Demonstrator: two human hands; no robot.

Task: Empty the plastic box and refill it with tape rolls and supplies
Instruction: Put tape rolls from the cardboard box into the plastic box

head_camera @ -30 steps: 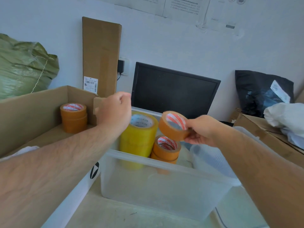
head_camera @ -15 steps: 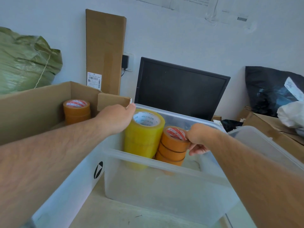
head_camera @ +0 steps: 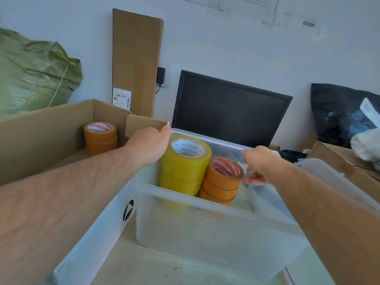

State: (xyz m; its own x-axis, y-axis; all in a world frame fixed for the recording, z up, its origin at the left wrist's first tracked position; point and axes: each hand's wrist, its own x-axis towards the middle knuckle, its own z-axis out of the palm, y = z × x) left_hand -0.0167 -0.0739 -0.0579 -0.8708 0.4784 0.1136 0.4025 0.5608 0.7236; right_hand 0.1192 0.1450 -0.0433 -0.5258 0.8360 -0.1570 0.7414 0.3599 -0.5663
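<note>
The clear plastic box (head_camera: 205, 204) stands in front of me. Inside it, a tall stack of yellow tape rolls (head_camera: 183, 167) stands at the far left, with a stack of three orange tape rolls (head_camera: 222, 182) beside it. My left hand (head_camera: 148, 149) sits at the box's far left corner, fingers curled over the rim, its thumb by a cardboard flap (head_camera: 144, 125). My right hand (head_camera: 259, 165) hovers just right of the orange stack, fingers loose and holding nothing. Two more orange rolls (head_camera: 100, 136) stand in the open cardboard box (head_camera: 41, 128) on the left.
A clear plastic lid or tub (head_camera: 329, 177) lies against the box's right side. A black monitor (head_camera: 226, 108) leans on the wall behind. A green sack (head_camera: 35, 73), a tall flat carton (head_camera: 135, 58) and a black bag (head_camera: 339, 114) on cartons surround the spot.
My right hand set the orange roll on top of the orange stack, let go and drew back to the right. My left hand came down onto the box's far left corner.
</note>
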